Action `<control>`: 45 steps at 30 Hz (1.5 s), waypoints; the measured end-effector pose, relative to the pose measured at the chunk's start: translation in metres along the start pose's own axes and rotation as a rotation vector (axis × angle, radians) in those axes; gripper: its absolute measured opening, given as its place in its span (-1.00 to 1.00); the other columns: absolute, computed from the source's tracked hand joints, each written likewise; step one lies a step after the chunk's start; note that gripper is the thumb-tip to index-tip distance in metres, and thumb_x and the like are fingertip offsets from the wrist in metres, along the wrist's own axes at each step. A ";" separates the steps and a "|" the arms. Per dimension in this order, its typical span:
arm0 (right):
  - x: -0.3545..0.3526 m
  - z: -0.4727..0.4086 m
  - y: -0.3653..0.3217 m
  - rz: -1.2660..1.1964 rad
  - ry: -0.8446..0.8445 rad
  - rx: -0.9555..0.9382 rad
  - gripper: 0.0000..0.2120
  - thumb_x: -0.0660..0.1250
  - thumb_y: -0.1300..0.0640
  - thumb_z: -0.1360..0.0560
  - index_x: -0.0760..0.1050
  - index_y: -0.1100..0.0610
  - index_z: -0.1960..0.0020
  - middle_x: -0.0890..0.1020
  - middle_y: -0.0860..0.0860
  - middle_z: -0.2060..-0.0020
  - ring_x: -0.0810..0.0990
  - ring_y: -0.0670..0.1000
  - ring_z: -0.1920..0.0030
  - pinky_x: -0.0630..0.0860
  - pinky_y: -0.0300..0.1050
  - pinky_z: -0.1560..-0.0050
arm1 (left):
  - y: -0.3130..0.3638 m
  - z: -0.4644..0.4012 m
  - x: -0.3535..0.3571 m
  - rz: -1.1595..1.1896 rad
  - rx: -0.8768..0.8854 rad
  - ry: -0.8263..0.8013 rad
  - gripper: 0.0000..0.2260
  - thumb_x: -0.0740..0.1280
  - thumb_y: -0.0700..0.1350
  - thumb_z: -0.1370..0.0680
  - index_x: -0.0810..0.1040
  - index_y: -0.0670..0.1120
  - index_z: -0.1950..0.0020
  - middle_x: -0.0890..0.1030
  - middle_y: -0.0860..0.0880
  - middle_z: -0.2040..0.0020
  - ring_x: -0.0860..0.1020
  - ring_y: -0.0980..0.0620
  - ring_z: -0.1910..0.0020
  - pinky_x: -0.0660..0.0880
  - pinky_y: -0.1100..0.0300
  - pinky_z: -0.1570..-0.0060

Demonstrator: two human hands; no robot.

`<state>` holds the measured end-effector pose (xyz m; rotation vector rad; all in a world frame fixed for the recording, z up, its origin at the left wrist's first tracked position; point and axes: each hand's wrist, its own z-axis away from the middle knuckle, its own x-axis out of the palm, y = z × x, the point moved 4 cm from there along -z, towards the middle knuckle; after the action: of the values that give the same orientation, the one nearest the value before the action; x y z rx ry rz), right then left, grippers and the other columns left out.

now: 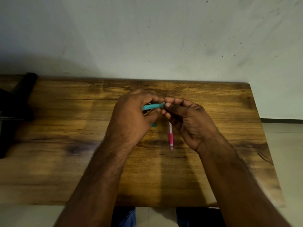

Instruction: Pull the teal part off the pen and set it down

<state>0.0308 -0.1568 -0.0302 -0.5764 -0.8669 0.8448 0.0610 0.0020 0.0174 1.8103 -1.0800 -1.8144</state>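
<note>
Both hands meet above the middle of a wooden table [65, 145]. My left hand [131, 115] grips a teal plastic piece [153, 106], which lies crosswise between the hands. A second bit of teal [153, 125] shows below my left palm. My right hand [186, 122] pinches the right end of the teal piece with thumb and forefinger. A pink pen [171, 136] lies on the table under my right hand, tip pointing toward me; its far end is hidden by the fingers.
A black object [18, 102] stands at the table's far left edge. A pale wall runs behind the table. The table's right edge drops to a light floor [287, 153]. My knees in blue jeans [127, 217] show below the near edge.
</note>
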 end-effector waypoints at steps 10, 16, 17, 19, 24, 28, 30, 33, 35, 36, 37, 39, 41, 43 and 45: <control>-0.001 0.002 -0.007 0.050 0.077 -0.045 -0.85 0.41 0.40 -0.53 0.66 0.26 -0.06 0.74 0.10 0.20 0.71 -0.01 0.23 0.65 -0.26 0.17 | 0.000 0.000 -0.002 0.043 -0.020 0.009 -0.75 0.53 -0.23 -0.50 0.75 0.01 -0.14 0.64 0.14 0.00 0.56 0.31 0.08 0.44 0.54 0.07; -0.012 0.002 -0.016 0.169 0.248 -0.151 -0.84 0.44 0.37 -0.53 0.65 0.22 -0.09 0.75 0.10 0.16 0.73 0.00 0.19 0.65 -0.20 0.13 | -0.008 0.000 0.001 0.142 -0.119 0.070 -0.75 0.53 -0.21 -0.51 0.72 0.03 -0.15 0.70 0.15 -0.04 0.62 0.32 0.03 0.52 0.50 0.04; -0.014 0.002 -0.018 0.167 0.276 -0.163 -0.84 0.45 0.37 -0.53 0.65 0.22 -0.09 0.75 0.09 0.16 0.73 0.00 0.19 0.64 -0.21 0.15 | -0.009 0.000 0.002 0.158 -0.141 0.078 -0.76 0.53 -0.21 -0.52 0.72 0.02 -0.15 0.71 0.15 -0.04 0.62 0.33 0.02 0.53 0.50 0.03; -0.021 0.002 -0.022 0.151 0.330 -0.181 -0.83 0.45 0.38 -0.53 0.65 0.24 -0.10 0.75 0.10 0.17 0.72 -0.01 0.22 0.62 -0.24 0.18 | -0.013 0.000 0.005 0.181 -0.187 0.088 -0.77 0.53 -0.19 -0.52 0.71 0.02 -0.15 0.71 0.16 -0.05 0.62 0.34 -0.01 0.53 0.51 0.00; -0.031 0.001 -0.027 0.135 0.402 -0.244 -0.82 0.43 0.39 -0.54 0.63 0.25 -0.11 0.71 0.14 0.16 0.67 -0.02 0.25 0.58 -0.26 0.24 | -0.022 -0.001 0.014 0.128 -0.263 0.110 -0.81 0.57 -0.12 -0.49 0.71 0.08 -0.06 0.66 0.16 -0.11 0.59 0.19 -0.15 0.56 0.25 -0.14; -0.028 0.001 -0.027 0.130 0.383 -0.258 -0.81 0.42 0.39 -0.54 0.61 0.27 -0.14 0.71 0.14 0.16 0.65 -0.04 0.28 0.59 -0.25 0.24 | -0.030 0.002 0.027 -0.090 -0.376 0.036 -0.78 0.60 -0.04 -0.44 0.70 0.20 -0.02 0.47 0.16 -0.17 0.38 0.02 -0.33 0.43 -0.01 -0.25; -0.025 0.000 -0.025 0.135 0.367 -0.260 -0.80 0.42 0.40 -0.54 0.61 0.27 -0.14 0.72 0.14 0.16 0.65 -0.03 0.27 0.59 -0.24 0.25 | -0.033 0.003 0.030 -0.157 -0.413 0.022 -0.78 0.60 0.00 -0.43 0.70 0.23 0.00 0.47 0.15 -0.16 0.37 -0.01 -0.32 0.34 0.00 -0.20; -0.023 -0.001 -0.023 0.133 0.352 -0.261 -0.81 0.42 0.40 -0.53 0.61 0.26 -0.13 0.71 0.15 0.16 0.65 -0.02 0.26 0.57 -0.25 0.27 | -0.039 0.003 0.032 -0.185 -0.449 0.024 -0.79 0.60 0.03 -0.42 0.69 0.25 0.02 0.49 0.15 -0.15 0.38 -0.02 -0.32 0.21 0.01 -0.14; -0.023 -0.001 -0.023 0.138 0.343 -0.264 -0.81 0.43 0.40 -0.53 0.61 0.24 -0.12 0.72 0.16 0.15 0.66 -0.01 0.25 0.58 -0.24 0.27 | -0.041 0.003 0.033 -0.198 -0.459 0.014 -0.80 0.60 0.04 -0.42 0.68 0.25 0.04 0.48 0.15 -0.12 0.39 -0.03 -0.31 0.19 0.00 -0.13; -0.023 -0.001 -0.023 0.148 0.338 -0.269 -0.82 0.43 0.39 -0.53 0.61 0.22 -0.11 0.72 0.17 0.14 0.66 -0.02 0.25 0.58 -0.24 0.26 | -0.041 0.003 0.033 -0.203 -0.463 0.005 -0.80 0.60 0.05 -0.41 0.67 0.26 0.04 0.48 0.15 -0.13 0.39 -0.04 -0.32 0.19 0.00 -0.12; -0.022 -0.001 -0.023 0.163 0.333 -0.280 -0.82 0.44 0.38 -0.54 0.61 0.21 -0.10 0.73 0.17 0.14 0.67 -0.02 0.26 0.58 -0.25 0.26 | -0.040 0.003 0.033 -0.206 -0.468 -0.005 -0.80 0.61 0.06 -0.41 0.67 0.26 0.04 0.49 0.14 -0.14 0.39 -0.04 -0.32 0.19 0.00 -0.12; -0.021 0.000 -0.024 0.207 0.316 -0.322 -0.81 0.45 0.36 -0.54 0.61 0.18 -0.11 0.74 0.16 0.14 0.69 -0.03 0.26 0.59 -0.25 0.25 | -0.039 0.002 0.032 -0.196 -0.472 -0.015 -0.78 0.61 0.08 -0.40 0.67 0.26 0.02 0.51 0.13 -0.17 0.38 -0.03 -0.33 0.19 0.00 -0.13; -0.019 0.003 -0.028 0.288 0.297 -0.399 -0.78 0.45 0.34 -0.55 0.61 0.15 -0.15 0.74 0.16 0.13 0.70 -0.03 0.26 0.60 -0.24 0.24 | -0.036 0.000 0.029 -0.124 -0.453 0.002 -0.74 0.62 0.10 -0.39 0.65 0.27 0.00 0.49 0.14 -0.18 0.39 -0.03 -0.36 0.23 0.02 -0.21; -0.016 0.006 -0.032 0.410 0.282 -0.493 -0.76 0.45 0.33 -0.55 0.60 0.12 -0.18 0.74 0.11 0.14 0.72 -0.02 0.24 0.62 -0.21 0.23 | -0.030 -0.002 0.023 -0.008 -0.396 0.034 -0.70 0.62 0.12 -0.38 0.63 0.29 -0.05 0.49 0.13 -0.22 0.42 -0.02 -0.39 0.36 -0.10 -0.38; -0.011 0.009 -0.033 0.518 0.263 -0.551 -0.73 0.45 0.30 -0.56 0.59 0.07 -0.21 0.74 0.05 0.14 0.74 0.00 0.18 0.67 -0.09 0.19 | -0.022 -0.002 0.016 0.063 -0.323 0.060 -0.65 0.60 0.16 -0.38 0.65 0.28 -0.14 0.51 0.11 -0.24 0.47 -0.01 -0.37 0.45 -0.24 -0.35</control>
<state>0.0327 -0.1831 -0.0056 -1.4069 -0.7115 0.9642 0.0667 0.0037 -0.0091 1.6091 -0.7608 -1.7677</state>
